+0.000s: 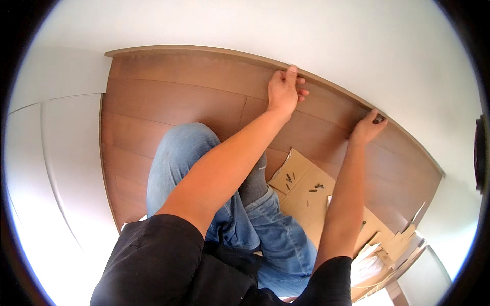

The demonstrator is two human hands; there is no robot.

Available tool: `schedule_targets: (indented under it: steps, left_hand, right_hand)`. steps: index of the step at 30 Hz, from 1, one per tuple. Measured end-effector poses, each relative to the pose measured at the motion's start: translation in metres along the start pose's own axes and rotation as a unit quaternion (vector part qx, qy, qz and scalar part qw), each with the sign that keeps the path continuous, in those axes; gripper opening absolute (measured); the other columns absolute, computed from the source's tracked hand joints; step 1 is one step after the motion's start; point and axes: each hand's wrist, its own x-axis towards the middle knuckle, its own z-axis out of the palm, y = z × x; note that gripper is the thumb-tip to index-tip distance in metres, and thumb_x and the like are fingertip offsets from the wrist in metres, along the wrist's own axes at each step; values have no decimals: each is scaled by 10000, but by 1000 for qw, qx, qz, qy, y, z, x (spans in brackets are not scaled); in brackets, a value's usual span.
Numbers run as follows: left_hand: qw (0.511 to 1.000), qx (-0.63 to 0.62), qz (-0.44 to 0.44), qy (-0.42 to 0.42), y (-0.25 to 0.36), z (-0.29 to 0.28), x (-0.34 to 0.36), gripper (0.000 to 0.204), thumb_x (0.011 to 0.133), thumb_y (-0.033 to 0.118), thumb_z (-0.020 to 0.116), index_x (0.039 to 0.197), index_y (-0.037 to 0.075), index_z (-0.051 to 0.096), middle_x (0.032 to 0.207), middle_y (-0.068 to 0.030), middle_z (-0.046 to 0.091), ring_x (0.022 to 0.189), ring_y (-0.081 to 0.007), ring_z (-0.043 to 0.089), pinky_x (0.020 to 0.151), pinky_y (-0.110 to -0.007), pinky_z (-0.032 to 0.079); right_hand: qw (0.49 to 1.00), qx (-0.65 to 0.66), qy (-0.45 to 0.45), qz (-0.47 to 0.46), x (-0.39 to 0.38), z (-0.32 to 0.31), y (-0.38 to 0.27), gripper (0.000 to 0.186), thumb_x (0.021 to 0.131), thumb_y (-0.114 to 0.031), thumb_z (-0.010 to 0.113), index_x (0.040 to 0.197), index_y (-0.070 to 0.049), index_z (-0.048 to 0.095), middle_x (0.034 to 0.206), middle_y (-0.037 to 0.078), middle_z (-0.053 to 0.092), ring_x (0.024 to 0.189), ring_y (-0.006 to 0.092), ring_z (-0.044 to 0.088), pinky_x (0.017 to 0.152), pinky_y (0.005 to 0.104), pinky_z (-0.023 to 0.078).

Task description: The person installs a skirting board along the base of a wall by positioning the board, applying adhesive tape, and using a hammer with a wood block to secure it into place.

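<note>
A thin brown baseboard strip (204, 49) runs along the foot of the white wall, where it meets the wood-plank floor. My left hand (285, 92) is at its middle, thumb laid on the top edge and the other fingers loosely curled and apart in front of it. Farther right along the same strip, my right hand (368, 127) is bent in against it, thumb and fingers drawn together. A small dark spot shows between those fingers; whether it is a held piece or a gap I cannot tell.
Beside my crossed legs in jeans (189, 153) lies a flat cardboard sheet (301, 204) with several small dark pieces (315, 187) on it. Torn cardboard (400, 242) and clear plastic (367, 268) are piled at the lower right. White panels (66, 153) stand on the left.
</note>
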Motion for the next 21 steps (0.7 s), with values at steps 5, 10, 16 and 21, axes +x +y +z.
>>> schedule_targets:
  steps: [5,10,16,21]
  left_hand:
    - [1000,-13,-26,-3,8,13,-9,402,1088,402,523,1116,3,495,1004,-129,693,697,-181,688,557,-298,538]
    - [999,-15,-12,-33,9,5,-1,417,1101,393,484,1143,-22,466,992,-143,685,660,-186,684,529,-308,547]
    - [998,57,-25,-32,12,1,-10,429,1118,383,419,1182,-41,434,930,-150,684,599,-194,674,516,-340,560]
    - [998,50,-8,-43,7,5,-7,401,1128,369,382,1179,-28,416,883,-136,678,596,-197,672,544,-369,558]
  right_hand:
    - [998,-37,4,-43,-9,-4,-7,787,1028,-389,638,1552,79,284,1564,266,376,1444,390,390,1215,473,322]
    - [999,16,-27,1,-11,-1,-19,769,1008,-378,678,1522,76,330,1536,256,379,1381,378,434,1160,482,393]
    - [994,1,-100,-34,-75,40,-54,515,936,-331,793,1229,43,593,1118,163,630,980,227,587,922,359,505]
    - [986,-49,-160,-25,-79,48,-73,426,908,-370,815,843,36,705,837,103,689,802,175,588,768,328,500]
